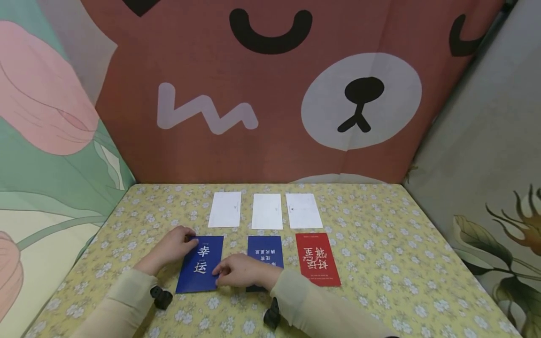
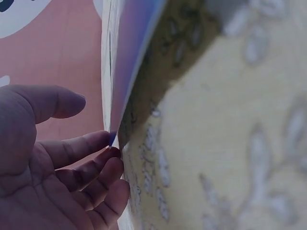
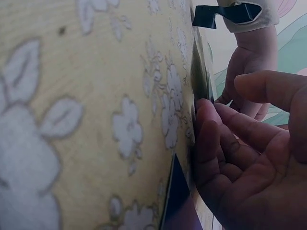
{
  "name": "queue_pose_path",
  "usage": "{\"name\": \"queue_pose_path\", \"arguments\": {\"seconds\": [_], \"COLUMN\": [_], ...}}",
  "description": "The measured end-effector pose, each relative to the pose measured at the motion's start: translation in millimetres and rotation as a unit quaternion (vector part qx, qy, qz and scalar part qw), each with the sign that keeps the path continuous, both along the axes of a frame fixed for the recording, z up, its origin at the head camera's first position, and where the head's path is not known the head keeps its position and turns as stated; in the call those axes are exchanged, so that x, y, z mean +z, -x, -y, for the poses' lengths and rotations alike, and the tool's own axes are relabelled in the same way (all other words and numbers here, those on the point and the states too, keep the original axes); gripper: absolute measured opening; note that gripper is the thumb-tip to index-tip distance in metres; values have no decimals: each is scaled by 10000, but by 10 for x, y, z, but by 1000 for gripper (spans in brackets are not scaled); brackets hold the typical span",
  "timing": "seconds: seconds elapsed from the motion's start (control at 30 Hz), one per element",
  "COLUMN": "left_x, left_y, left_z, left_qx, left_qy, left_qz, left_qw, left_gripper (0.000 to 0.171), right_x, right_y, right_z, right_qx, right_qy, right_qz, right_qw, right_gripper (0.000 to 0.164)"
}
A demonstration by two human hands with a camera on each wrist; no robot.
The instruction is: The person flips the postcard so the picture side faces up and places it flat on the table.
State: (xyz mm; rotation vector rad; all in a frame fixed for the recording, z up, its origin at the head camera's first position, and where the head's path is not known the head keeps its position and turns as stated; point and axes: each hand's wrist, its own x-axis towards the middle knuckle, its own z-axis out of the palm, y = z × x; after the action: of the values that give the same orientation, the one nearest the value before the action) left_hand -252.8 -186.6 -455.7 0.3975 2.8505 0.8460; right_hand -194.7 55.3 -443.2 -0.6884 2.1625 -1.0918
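A blue card (image 1: 198, 277) with white Chinese characters lies at the front left of the cloth, between both hands. At its upper left edge is my left hand (image 1: 171, 249); in the left wrist view the fingertips touch the card's corner, while the thumb (image 2: 60, 101) stands apart. There the blue card (image 2: 134, 43) slants off the cloth, over a dark shadow. My right hand (image 1: 245, 271) has its fingertips at the card's right edge, its thumb (image 3: 259, 86) held away from the fingers. The right hand and wrist partly cover a second blue card (image 1: 264, 246).
A red card (image 1: 317, 258) with white characters lies to the right, near the right sleeve. Three white cards, left (image 1: 225, 210), middle (image 1: 267, 211) and right (image 1: 304, 211), form a row behind. The floral-covered table (image 1: 380, 244) ends at a bear-patterned backdrop (image 1: 270, 155).
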Motion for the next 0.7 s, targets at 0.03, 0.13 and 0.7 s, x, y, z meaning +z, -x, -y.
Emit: {"name": "queue_pose_path", "arguments": {"seconds": [0.03, 0.13, 0.7], "left_x": [0, 4, 34], "left_y": [-2, -8, -33], "left_z": [-3, -13, 44], "left_qx": [-7, -43, -23], "left_qy": [15, 42, -521], "left_qz": [-4, 8, 394], "left_qw": [10000, 10000, 9979], "left_gripper": [34, 34, 41], "right_x": [0, -5, 20], "right_y": [-2, -5, -25], "right_z": [0, -1, -25], "right_qx": [7, 40, -10], "right_qy": [-5, -39, -213], "right_qz": [-14, -64, -208], "right_qw": [10000, 10000, 9996], "right_gripper": [29, 29, 32]}}
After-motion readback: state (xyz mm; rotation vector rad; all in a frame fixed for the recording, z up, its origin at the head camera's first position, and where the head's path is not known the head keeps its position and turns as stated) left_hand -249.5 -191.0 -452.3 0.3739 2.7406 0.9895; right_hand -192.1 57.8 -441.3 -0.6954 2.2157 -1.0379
